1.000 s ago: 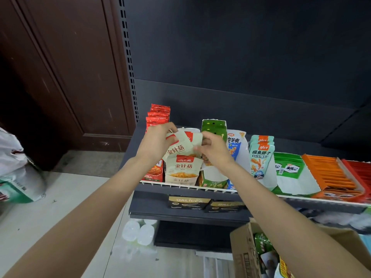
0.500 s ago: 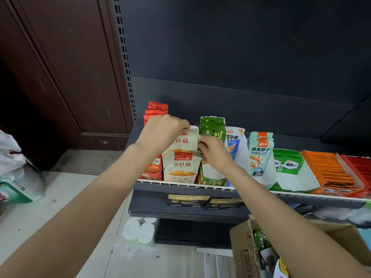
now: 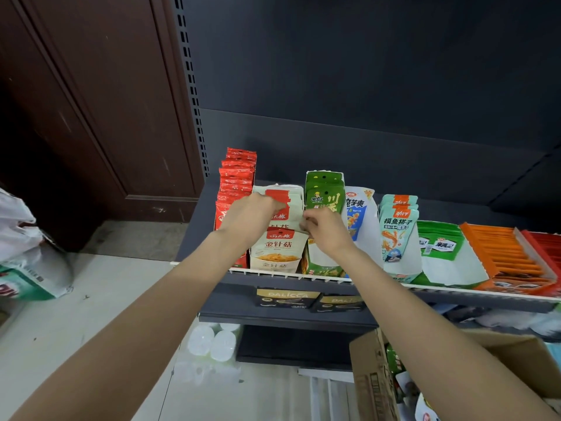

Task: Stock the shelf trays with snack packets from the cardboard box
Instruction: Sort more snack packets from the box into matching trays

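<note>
Dark shelf (image 3: 273, 279), both hands (image 3: 253, 218) (image 3: 326, 230) gripping cream packets (image 3: 283, 214) in tray row

A dark brown wooden door (image 3: 91, 101) stands left of the dark shelving back panel (image 3: 364, 71), above a pale floor (image 3: 106, 299).

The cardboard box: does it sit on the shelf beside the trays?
No, the cardboard box sits below the shelf, at the lower right.

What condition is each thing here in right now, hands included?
Left hand: gripping the cream mushroom packets from the left.
Right hand: pinching their right edge.
Cream mushroom packets: upright in their tray.
Red packets: upright, full row.
Green tray: nearly empty, packets lying flat.
Cardboard box: open, packets inside.
</note>
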Demonstrator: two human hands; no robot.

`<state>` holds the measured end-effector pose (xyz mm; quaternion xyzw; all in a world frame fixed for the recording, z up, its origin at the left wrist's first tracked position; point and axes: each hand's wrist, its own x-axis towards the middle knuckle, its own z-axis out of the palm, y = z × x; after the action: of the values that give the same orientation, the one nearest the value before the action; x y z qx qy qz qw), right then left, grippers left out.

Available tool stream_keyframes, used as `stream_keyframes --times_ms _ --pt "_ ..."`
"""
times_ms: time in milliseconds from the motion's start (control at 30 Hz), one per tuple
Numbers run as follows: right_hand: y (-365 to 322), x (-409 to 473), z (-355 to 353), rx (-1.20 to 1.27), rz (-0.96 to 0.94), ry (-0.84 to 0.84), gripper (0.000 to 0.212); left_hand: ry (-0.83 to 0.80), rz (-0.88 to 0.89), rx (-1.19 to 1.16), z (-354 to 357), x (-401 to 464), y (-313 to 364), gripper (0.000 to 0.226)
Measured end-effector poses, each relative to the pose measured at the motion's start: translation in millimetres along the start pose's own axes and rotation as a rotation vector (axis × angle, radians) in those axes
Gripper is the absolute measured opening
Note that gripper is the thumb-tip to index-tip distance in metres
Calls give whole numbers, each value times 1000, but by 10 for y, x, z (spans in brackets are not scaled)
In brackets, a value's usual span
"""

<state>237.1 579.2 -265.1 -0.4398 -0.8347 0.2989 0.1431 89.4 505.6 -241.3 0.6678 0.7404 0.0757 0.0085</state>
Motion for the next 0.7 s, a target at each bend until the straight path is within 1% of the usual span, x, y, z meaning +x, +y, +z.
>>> stream_keyframes --times_ms 100,167,200,267,333,400,500,533,633,700 --pt "22 27 -35 -21 12 -58 17 -28 1 3 56 32 6 44" --pt "3 30 -53 43 13 -95 13 -33 -24 -25 47 37 22 37" --pt "2 19 -53 91 14 -98 16 -18 -30 -35 40 30 41 32" --pt "2 -51 -83 170 15 -53 28 64 -23 -39 27 -19 111 32" --pt "33 -167 -170 231 12 23 32 169 -8 -60 21 -90 221 34" --pt "116 -312 -285 284 3 71 30 247 19 -83 27 -163 377 32" --pt "332 -588 -457 381 19 103 23 388 94 -90 117 -274 685 21" --pt "441 -697 -511 390 40 114 22 410 116 -102 166 -306 818 23" --pt "912 -1091 -682 350 126 138 23 366 190 -211 365 -369 1362 29" --pt "1273 -1388 -788 297 196 152 22 289 204 -315 513 -412 1803 25"
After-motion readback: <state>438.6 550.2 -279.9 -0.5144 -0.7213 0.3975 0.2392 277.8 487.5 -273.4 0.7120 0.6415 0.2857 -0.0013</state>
